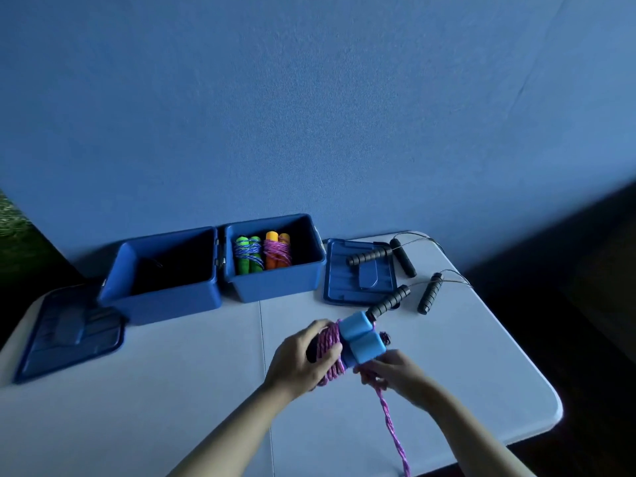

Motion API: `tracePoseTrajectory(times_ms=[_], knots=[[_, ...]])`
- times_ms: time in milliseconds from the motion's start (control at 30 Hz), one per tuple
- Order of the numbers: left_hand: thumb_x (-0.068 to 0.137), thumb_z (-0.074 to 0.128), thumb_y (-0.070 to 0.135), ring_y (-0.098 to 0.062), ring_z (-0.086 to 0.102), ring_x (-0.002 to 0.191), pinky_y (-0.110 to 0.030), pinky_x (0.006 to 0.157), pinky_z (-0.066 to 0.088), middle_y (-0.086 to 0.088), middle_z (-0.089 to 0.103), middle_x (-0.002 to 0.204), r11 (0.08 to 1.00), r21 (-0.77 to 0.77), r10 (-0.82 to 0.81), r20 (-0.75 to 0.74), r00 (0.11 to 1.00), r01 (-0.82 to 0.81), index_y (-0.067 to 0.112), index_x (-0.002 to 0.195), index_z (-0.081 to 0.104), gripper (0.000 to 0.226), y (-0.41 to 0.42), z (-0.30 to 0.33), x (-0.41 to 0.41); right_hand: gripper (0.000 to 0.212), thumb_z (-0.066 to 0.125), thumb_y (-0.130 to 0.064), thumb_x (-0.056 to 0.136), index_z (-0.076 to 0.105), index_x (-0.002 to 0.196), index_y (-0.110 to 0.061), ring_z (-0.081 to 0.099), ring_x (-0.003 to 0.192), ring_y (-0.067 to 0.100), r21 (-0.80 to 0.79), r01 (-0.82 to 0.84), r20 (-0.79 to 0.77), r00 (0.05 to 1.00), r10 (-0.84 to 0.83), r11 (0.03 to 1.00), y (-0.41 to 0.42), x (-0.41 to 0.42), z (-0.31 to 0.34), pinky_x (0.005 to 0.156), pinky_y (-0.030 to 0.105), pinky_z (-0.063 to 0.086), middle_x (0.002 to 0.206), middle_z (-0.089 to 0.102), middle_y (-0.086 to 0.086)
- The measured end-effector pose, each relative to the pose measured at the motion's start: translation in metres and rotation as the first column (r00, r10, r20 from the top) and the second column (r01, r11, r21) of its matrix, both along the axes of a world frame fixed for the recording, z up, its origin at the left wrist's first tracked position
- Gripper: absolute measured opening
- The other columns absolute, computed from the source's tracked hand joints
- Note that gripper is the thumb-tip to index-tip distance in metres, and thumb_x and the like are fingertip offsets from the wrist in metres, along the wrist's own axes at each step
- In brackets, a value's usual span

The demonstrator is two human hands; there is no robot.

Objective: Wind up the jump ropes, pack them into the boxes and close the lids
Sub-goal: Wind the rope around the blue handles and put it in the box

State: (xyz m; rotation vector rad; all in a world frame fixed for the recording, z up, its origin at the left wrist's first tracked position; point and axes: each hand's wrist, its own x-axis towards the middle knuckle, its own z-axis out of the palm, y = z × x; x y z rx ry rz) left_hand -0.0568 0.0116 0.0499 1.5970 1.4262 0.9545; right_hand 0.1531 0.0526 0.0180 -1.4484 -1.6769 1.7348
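Observation:
My left hand (303, 359) grips a jump rope with two light-blue handles (361, 337), its pink cord (328, 349) wound around them. My right hand (392, 373) pinches the loose pink cord end (392, 432), which trails down off the table's front edge. Two open blue boxes stand at the back: the left box (161, 294) looks empty and dark inside, while the right box (275, 284) holds a wound green-handled rope (248, 258) and a wound orange-handled rope (278, 253). Two black-handled ropes (402, 256) (428, 292) with thin wire cords lie loose at the right.
One blue lid (69, 333) lies flat at the table's left edge, the other lid (358, 273) right of the boxes, with black handles partly on it. The white table (172, 390) ends close on the right and front. A blue wall stands behind.

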Motion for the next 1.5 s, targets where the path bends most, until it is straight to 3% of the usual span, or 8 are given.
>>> tracePoseTrajectory(times_ms=[167, 333, 533, 733, 967, 1133, 1300, 1500], knots=[[0.072, 0.068, 0.06, -0.015, 0.065, 0.051, -0.029, 0.044, 0.051, 0.009, 0.069, 0.07, 0.978, -0.07, 0.198, -0.006, 0.98, -0.198, 0.042, 0.102, 0.053, 0.038, 0.012, 0.004, 0.0, 0.031, 0.047, -0.023, 0.099, 0.066, 0.082, -0.006, 0.047, 0.048, 0.014, 0.022, 0.045, -0.063, 0.997, -0.043, 0.999, -0.019, -0.023, -0.002, 0.052, 0.023, 0.039, 0.055, 0.053, 0.002], [0.074, 0.053, 0.071, -0.016, 0.065, 0.088, -0.031, 0.068, 0.049, 0.018, 0.065, 0.094, 0.891, 0.019, 0.437, -0.315, 0.843, -0.454, 0.04, 0.114, 0.044, 0.051, 0.032, -0.007, -0.016, 0.031, 0.046, -0.021, 0.099, 0.061, 0.073, -0.012, 0.043, 0.039, 0.013, -0.004, 0.139, 0.003, 0.99, -0.139, 0.99, -0.037, -0.039, -0.006, 0.044, 0.024, 0.043, 0.05, 0.044, -0.005], [0.086, 0.045, 0.064, -0.025, 0.063, 0.09, -0.028, 0.069, 0.045, 0.0, 0.058, 0.097, 0.914, -0.049, 0.289, -0.62, 0.729, -0.403, 0.043, 0.132, 0.034, 0.052, 0.034, -0.038, -0.027, 0.024, 0.053, -0.027, 0.091, 0.065, 0.078, -0.012, 0.035, 0.049, 0.009, 0.361, 0.007, 0.248, 0.963, -0.103, 0.933, -0.045, -0.043, 0.002, 0.051, 0.024, 0.028, 0.052, 0.041, -0.003], [0.084, 0.021, 0.068, -0.023, 0.065, 0.086, -0.029, 0.069, 0.047, 0.0, 0.062, 0.094, 0.971, 0.043, 0.187, -0.748, 0.637, -0.235, 0.042, 0.131, 0.041, 0.058, 0.013, -0.064, -0.015, 0.027, 0.051, -0.024, 0.09, 0.051, 0.069, -0.007, 0.032, 0.05, 0.012, 0.446, -0.094, 0.282, 0.959, -0.04, 0.89, -0.047, -0.044, 0.007, 0.052, 0.025, 0.025, 0.049, 0.042, -0.007], [0.089, 0.016, 0.056, -0.021, 0.064, 0.092, -0.028, 0.078, 0.048, 0.001, 0.063, 0.101, 0.995, 0.02, -0.052, -0.745, 0.665, 0.1, 0.043, 0.143, 0.033, 0.058, -0.017, -0.08, 0.006, 0.018, 0.051, -0.017, 0.09, 0.056, 0.076, -0.008, 0.052, 0.069, 0.016, 0.483, -0.108, 0.352, 0.933, -0.08, 0.869, -0.032, -0.029, 0.002, 0.066, 0.033, 0.043, 0.073, 0.06, -0.001], [0.094, 0.024, 0.056, -0.019, 0.062, 0.086, -0.026, 0.077, 0.048, 0.0, 0.061, 0.094, 0.962, -0.016, -0.214, -0.66, 0.72, 0.271, 0.044, 0.141, 0.033, 0.049, -0.026, -0.077, 0.01, 0.015, 0.052, -0.017, 0.092, 0.062, 0.08, -0.019, 0.052, 0.072, 0.002, 0.443, -0.156, 0.386, 0.922, -0.031, 0.883, -0.023, -0.012, -0.001, 0.071, 0.026, 0.045, 0.073, 0.055, -0.02], [0.083, 0.045, 0.074, -0.004, 0.061, 0.092, -0.022, 0.084, 0.05, 0.012, 0.067, 0.109, 0.963, -0.081, -0.267, -0.455, 0.85, 0.259, 0.048, 0.136, 0.039, 0.059, -0.029, -0.066, 0.01, 0.035, 0.056, -0.015, 0.091, 0.057, 0.069, -0.042, 0.056, 0.071, 0.001, 0.361, -0.149, 0.339, 0.941, 0.019, 0.92, -0.015, 0.002, -0.003, 0.069, 0.022, 0.047, 0.078, 0.063, -0.014], [0.076, 0.064, 0.056, 0.008, 0.061, 0.094, -0.015, 0.086, 0.048, 0.026, 0.067, 0.108, 0.982, -0.059, -0.188, -0.276, 0.943, 0.179, 0.058, 0.124, 0.047, 0.051, -0.035, -0.053, 0.013, 0.015, 0.073, -0.01, 0.079, 0.077, 0.075, -0.025, 0.06, 0.062, -0.002, 0.304, 0.049, 0.09, 0.993, -0.08, 0.951, -0.01, 0.015, 0.003, 0.06, 0.013, 0.045, 0.072, 0.072, -0.009]])
